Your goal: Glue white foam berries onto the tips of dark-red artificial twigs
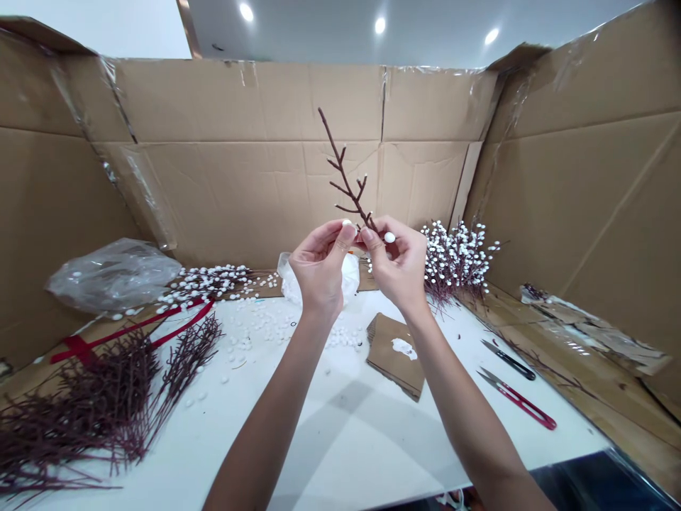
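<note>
In the middle of the head view I hold up a brown artificial branch with short side twigs, several of them white at the tip. My right hand pinches its lower end between thumb and fingers. One white foam berry shows beside the right thumb, on the branch's low part. My left hand is closed close to the branch, with a small white berry between thumb and forefinger. The fingertips of both hands nearly meet, and the branch's bottom end is hidden behind them.
Bare brown branches are piled at left by a red ribbon. Finished white-berried branches stand at right. Loose white berries lie across the table. A cardboard piece bears white glue; black snips and red snips lie right.
</note>
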### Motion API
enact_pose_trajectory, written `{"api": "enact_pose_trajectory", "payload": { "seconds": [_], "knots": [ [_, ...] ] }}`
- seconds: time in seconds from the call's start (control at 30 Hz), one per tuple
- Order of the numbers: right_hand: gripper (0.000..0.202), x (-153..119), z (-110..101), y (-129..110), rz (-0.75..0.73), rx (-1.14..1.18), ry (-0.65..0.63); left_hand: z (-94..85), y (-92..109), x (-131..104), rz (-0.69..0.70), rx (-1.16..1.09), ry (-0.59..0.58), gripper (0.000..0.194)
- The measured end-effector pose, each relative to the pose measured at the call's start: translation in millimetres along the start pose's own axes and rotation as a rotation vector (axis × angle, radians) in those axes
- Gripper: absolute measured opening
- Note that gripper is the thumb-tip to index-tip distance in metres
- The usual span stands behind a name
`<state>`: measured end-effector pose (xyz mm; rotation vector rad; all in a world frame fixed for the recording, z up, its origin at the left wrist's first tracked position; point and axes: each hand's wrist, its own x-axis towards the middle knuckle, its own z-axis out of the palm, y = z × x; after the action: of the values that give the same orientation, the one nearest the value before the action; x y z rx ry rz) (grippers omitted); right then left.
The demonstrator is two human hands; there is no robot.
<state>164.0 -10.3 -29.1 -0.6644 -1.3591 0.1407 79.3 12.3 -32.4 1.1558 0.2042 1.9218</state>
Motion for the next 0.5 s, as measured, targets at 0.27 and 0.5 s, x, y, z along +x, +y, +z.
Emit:
{"api": "enact_pose_trajectory", "payload": {
  "seconds": [0.27,0.5],
  "knots": [
    [0.02,-0.3,-1.5,-0.1,-0.008,-0.008,-0.026,0.4,0.8,0.3,0.025,0.035,-0.005,0.014],
    [0.023,1.2,-2.1,1.3,0.056,0.071,-0.063,-1.5,-1.6,1.2,0.008,0.046,-0.012,0.012]
  ]
}}
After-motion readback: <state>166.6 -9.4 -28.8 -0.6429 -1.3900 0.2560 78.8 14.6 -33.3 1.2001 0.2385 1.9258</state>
